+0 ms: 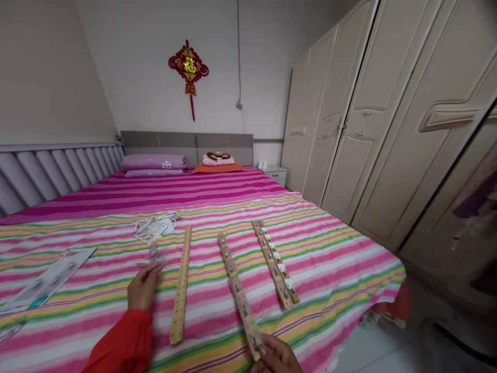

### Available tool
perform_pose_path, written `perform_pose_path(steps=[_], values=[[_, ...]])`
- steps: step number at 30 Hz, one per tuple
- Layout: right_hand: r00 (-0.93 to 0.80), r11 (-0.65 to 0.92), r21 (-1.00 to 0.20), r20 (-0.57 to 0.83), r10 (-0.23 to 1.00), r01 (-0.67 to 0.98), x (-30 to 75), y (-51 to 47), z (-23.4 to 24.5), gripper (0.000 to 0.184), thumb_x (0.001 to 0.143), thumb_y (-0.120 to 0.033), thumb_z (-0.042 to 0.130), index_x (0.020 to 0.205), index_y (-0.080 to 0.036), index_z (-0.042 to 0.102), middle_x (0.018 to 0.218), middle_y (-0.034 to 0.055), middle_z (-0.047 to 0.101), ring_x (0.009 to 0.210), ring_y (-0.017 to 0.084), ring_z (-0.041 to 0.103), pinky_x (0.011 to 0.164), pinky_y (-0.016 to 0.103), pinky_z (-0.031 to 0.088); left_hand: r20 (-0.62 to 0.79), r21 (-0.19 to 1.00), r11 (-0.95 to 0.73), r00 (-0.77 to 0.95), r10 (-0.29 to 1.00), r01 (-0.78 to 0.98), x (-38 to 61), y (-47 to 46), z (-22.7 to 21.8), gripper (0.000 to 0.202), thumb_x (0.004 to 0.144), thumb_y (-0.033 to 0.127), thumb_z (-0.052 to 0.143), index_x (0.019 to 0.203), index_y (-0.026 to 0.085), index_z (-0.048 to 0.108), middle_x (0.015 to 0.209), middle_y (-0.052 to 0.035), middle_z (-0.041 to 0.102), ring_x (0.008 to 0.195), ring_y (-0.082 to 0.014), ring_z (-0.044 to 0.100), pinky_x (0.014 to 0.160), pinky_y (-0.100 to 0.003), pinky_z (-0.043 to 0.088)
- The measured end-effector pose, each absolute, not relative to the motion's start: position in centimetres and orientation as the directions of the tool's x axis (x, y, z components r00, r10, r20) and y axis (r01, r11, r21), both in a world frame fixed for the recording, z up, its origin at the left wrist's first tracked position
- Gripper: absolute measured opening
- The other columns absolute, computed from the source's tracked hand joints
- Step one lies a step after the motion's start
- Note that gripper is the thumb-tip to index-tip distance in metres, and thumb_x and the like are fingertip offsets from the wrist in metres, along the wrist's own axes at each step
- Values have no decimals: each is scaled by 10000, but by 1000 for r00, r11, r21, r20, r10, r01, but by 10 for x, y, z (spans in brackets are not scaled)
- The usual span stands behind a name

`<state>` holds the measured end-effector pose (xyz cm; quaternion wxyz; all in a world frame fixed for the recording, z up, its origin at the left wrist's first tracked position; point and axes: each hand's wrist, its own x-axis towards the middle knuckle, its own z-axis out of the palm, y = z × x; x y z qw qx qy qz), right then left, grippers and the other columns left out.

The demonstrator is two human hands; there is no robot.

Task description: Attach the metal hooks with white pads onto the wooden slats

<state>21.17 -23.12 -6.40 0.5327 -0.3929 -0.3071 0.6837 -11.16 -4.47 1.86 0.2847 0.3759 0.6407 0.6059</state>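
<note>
- Right hand (276, 357): thumb and fingers pinch the near end of a wooden strip (237, 290) fitted with a row of small metal pieces. The strip slants away from the hand, its far end to the left, over the striped cloth (334, 248).
- Left hand (142, 290): red sleeve (122, 344), fingers curled in at the near edge of a clear plastic bag (157, 254). Blur here; I cannot tell whether the fingertips are pinching the bag or merely touching it.
- Bare strip (180, 290): wooden, drilled with small holes along its length, lying on the cloth between the two hands.
- Paired strips (275, 267): lying side by side to the right of the held strip and apart from it. Metal pieces line them, with a row of white pieces along the right side.
- Packets (157, 226): a loose heap just beyond the clear bag.
- Flat pack (50, 280): long and pale, lying slantwise at the left of the cloth.
- Far end of the bed: folded purple bedding (153, 163) at left, a pink bundle (218, 160) on an orange piece (202, 168) at right, both before a grey headboard (163, 142).
- Right side of room: cream wardrobe (361, 119), doors panelled.
</note>
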Motion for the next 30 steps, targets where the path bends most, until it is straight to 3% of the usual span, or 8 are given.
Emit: perform_pose_path(steps=[5, 14, 23, 30], values=[[25, -152, -842, -193, 981, -518, 222, -214, -46, 417, 583, -443, 805, 857, -145, 701, 665, 36, 659, 557, 147, 647, 510, 224, 485, 193, 949, 67, -738, 646, 307, -132, -63, -25, 320, 636, 403, 568, 851, 195, 683, 796, -26, 677, 775, -206, 607, 724, -313, 493], [213, -72, -851, -210, 954, -520, 234, -196, -34, 391, 555, -414, 833, 791, -141, 681, 665, 26, 664, 575, 140, 654, 523, 218, 511, 256, 854, 113, -598, 760, 508, -135, -66, -44, 307, 693, 406, 513, 880, 218, 669, 791, -24, 657, 701, -190, 582, 646, -282, 456], [243, -76, -806, -265, 933, -588, 238, -191, -44, 400, 517, -373, 858, 786, -137, 680, 675, 40, 703, 577, 140, 655, 562, 219, 543, 226, 865, 120, -590, 775, 488, -128, -81, -33, 302, 691, 390, 491, 856, 199, 657, 756, -34, 658, 694, -189, 580, 640, -276, 457], [289, -41, -713, -335, 897, -700, 236, -194, -49, 343, 557, -377, 827, 779, -146, 703, 774, 42, 735, 783, 190, 695, 772, 252, 577, 242, 875, 83, -578, 779, 478, -128, -82, -39, 388, 650, 449, 499, 875, 183, 670, 737, -31, 649, 659, -187, 563, 628, -291, 463]])
